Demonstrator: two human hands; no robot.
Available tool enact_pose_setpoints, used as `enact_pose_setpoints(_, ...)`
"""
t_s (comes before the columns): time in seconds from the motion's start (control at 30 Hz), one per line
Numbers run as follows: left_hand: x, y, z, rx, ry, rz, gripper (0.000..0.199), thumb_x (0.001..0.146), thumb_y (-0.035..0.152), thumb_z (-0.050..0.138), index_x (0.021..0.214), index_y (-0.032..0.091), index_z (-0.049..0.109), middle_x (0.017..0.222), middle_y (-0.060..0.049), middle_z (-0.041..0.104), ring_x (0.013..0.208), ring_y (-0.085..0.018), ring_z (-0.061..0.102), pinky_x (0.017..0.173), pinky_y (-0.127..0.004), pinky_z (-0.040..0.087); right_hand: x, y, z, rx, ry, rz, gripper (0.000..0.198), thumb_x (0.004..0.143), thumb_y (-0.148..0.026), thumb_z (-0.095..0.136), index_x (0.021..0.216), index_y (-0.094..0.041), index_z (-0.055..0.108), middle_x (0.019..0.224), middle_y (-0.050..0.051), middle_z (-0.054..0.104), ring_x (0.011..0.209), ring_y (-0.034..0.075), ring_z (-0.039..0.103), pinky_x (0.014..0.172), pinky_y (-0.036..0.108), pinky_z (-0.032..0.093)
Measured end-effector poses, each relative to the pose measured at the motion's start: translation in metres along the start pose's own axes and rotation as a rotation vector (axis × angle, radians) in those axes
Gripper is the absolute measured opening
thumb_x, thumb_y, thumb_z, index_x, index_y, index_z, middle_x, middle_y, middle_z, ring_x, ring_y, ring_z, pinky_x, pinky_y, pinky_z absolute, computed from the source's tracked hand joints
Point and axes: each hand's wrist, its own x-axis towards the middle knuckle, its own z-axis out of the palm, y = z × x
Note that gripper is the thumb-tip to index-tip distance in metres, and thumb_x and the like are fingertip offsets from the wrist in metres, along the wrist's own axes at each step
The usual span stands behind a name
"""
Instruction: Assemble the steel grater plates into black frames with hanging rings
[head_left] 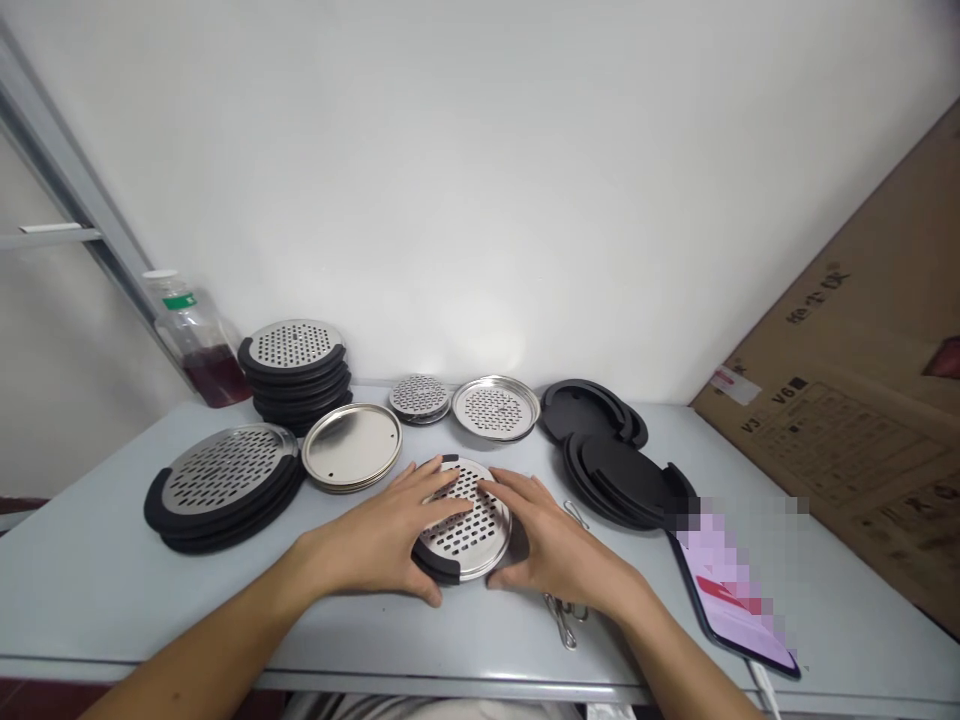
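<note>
Bare forearms (225, 620) sit closest to my camera, coming in over the table's front edge. Pale grey table (150, 610) underneath, big cardboard box (832, 420) slanting along its right edge. By size after that: tall stack (296, 348) of black-rimmed perforated discs near the back-left corner, shorter stack (225, 475) toward the left edge, black holders (626, 475) piled loosely between the back edge and the right edge. Bottle (214, 370) of dark red liquid right in the back-left corner. Left hand (394, 535) is spread, fingertips over the perforated disc, thumb off its front-left side. Right hand (544, 545) is also spread and curved round the disc's right side; can't tell how hard either one presses. Phone (739, 600) near the front-right corner, partly pixelated for me. Perforated disc (476, 535) lies between the hands, mid-table nearer the front edge, black rim (441, 568) round its left. Plain metal discs (351, 445) stacked behind-left. Metal dish (532, 412) and small perforated discs (420, 395) by the back edge. Smallest: wire clips (561, 622) beside the right hand.
</note>
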Motion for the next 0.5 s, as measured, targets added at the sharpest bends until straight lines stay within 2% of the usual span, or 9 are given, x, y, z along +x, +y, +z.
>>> enact_pose_setpoints(0.1,-0.001,0.007,-0.005,-0.021,0.018,0.018,0.078,0.066,0.040,0.081,0.137,0.036,0.049,0.155,-0.004,0.033,0.145,-0.033,0.020,0.117,-0.058,0.011,-0.001,0.001,0.000,0.039,0.028,0.030,0.093,0.062,-0.039,0.082,0.144,-0.027,0.040,0.152,0.012,0.035,0.139,0.033,0.032,0.115,0.051,0.025)
enact_pose_setpoints(0.2,-0.002,0.013,-0.013,-0.057,0.036,0.022,0.064,0.074,0.038,0.075,0.134,0.036,0.053,0.151,-0.002,0.041,0.142,-0.030,0.030,0.118,-0.056,0.006,-0.002,0.002,-0.001,0.102,0.055,0.025,0.085,0.066,-0.047,0.080,0.141,-0.026,0.045,0.150,0.012,0.039,0.138,0.034,0.035,0.112,0.050,0.032)
enact_pose_setpoints(0.27,-0.003,0.016,-0.019,-0.102,0.055,0.007,0.057,0.081,0.041,0.069,0.135,0.036,0.052,0.149,-0.002,0.043,0.140,-0.029,0.035,0.118,-0.055,0.009,-0.002,0.001,-0.003,0.150,0.117,0.008,0.076,0.071,-0.049,0.076,0.138,-0.026,0.049,0.146,0.012,0.044,0.136,0.033,0.038,0.111,0.049,0.033)
enact_pose_setpoints(0.37,-0.002,0.020,-0.023,-0.206,0.124,-0.004,0.050,0.088,0.045,0.060,0.136,0.035,0.050,0.145,-0.001,0.050,0.134,-0.026,0.044,0.117,-0.049,0.020,-0.001,0.001,-0.006,0.228,0.251,-0.012,0.061,0.078,-0.046,0.072,0.132,-0.024,0.053,0.138,0.010,0.054,0.128,0.029,0.049,0.108,0.046,0.038)
enact_pose_setpoints(0.5,0.000,0.025,-0.021,-0.345,0.257,-0.035,0.045,0.093,0.045,0.052,0.136,0.031,0.051,0.133,-0.002,0.060,0.120,-0.024,0.055,0.105,-0.038,0.040,0.005,0.004,-0.004,0.354,0.400,0.016,0.061,0.078,-0.038,0.072,0.134,-0.026,0.050,0.133,0.008,0.058,0.121,0.026,0.055,0.101,0.043,0.046)
